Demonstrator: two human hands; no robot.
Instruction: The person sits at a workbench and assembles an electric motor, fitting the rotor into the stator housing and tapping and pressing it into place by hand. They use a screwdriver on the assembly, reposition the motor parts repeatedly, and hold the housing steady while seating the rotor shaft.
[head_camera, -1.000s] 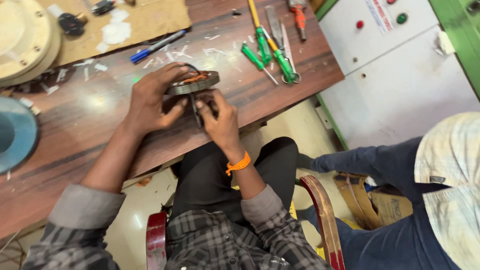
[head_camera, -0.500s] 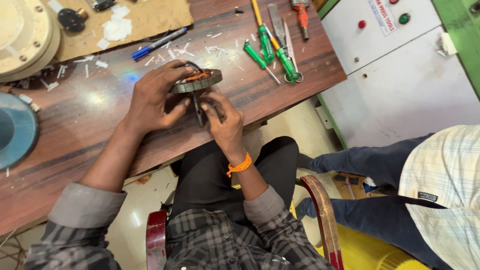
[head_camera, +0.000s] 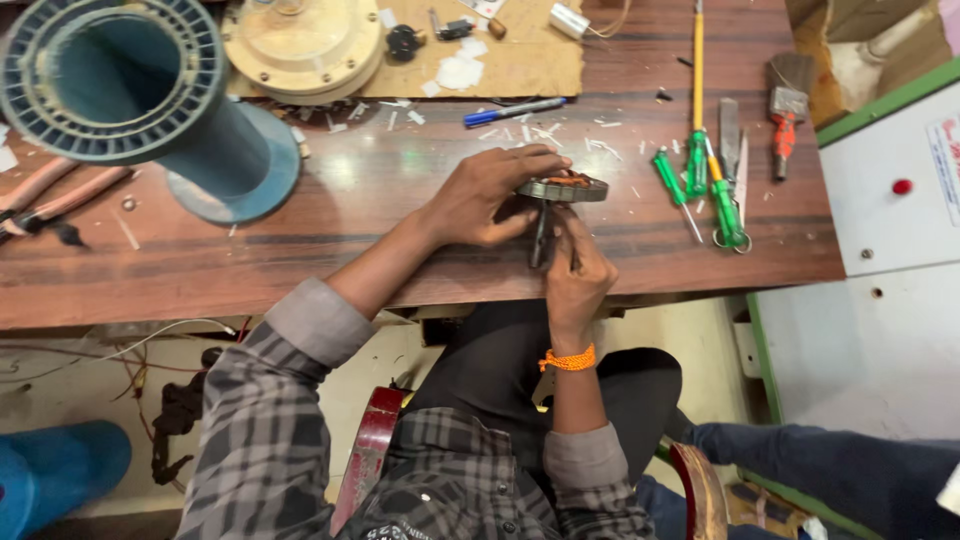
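The table (head_camera: 300, 250) runs wide in front of me, dark wood, and I sit at its near edge. Toward its far left corner a big blue spool (head_camera: 130, 90) lies tipped on its flange, and behind it, by the far edge, a cream round cover (head_camera: 300, 45) rests on a cardboard sheet (head_camera: 530, 60). Toward the right edge lie green screwdrivers (head_camera: 700, 170), scissors (head_camera: 735, 200) and a brush (head_camera: 787, 100); a blue pen (head_camera: 515, 110) and white paper scraps sit nearer the middle. The piece I work on, a stator ring (head_camera: 565, 188) with copper winding showing at its top, stands near the middle of the near edge, a little to the right. My left hand (head_camera: 485, 195) is wrapped over its left side, fingers curled across the rim, gripping it steady. My right hand (head_camera: 575, 270) comes up from below the edge, closed around a thin dark tool (head_camera: 541, 235) whose upper end meets the ring from underneath; what sort of tool it is I cannot tell. I judge I am working at the winding or its slots, pressing or tucking with the tool. The next move, I reckon, calls for a firm left-hand hold and a small, controlled push, so the tool does not slip off and nick the copper.
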